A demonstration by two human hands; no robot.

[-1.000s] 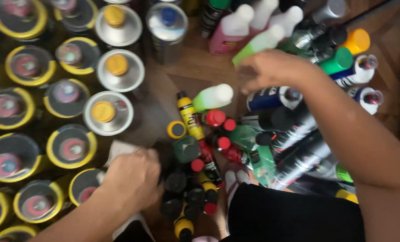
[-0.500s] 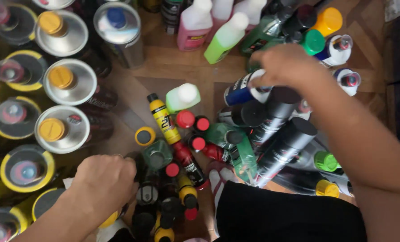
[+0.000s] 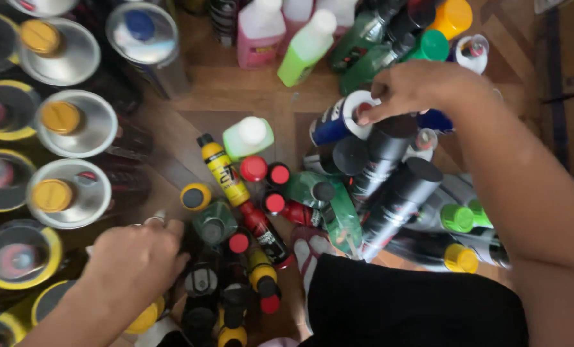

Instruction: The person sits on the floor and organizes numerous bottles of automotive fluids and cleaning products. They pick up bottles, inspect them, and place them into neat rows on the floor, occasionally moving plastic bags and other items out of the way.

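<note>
My right hand (image 3: 409,90) reaches over a heap of bottles and its fingers grip the white top of a blue spray can (image 3: 335,120) lying in the pile. My left hand (image 3: 136,260) is low at the front left, fingers curled down among small dark bottles; what it holds is hidden under the hand. Between the hands stand a yellow bottle with a black cap (image 3: 223,168), a pale green bottle with a white cap (image 3: 248,136) and several red-capped bottles (image 3: 255,168). Black spray cans (image 3: 396,199) lie tilted below my right hand.
Rows of metal cans with yellow lids (image 3: 62,119) and yellow-rimmed cans (image 3: 17,257) fill the left. A silver can with a blue cap (image 3: 147,42), pink (image 3: 261,32) and green (image 3: 306,48) bottles stand at the back. Wooden floor (image 3: 235,106) shows in the middle; my dark-clothed leg (image 3: 403,308) is in front.
My right hand has closed onto the blue can's top. My left hand has moved right, toward the small dark bottles. The view has shifted slightly.
</note>
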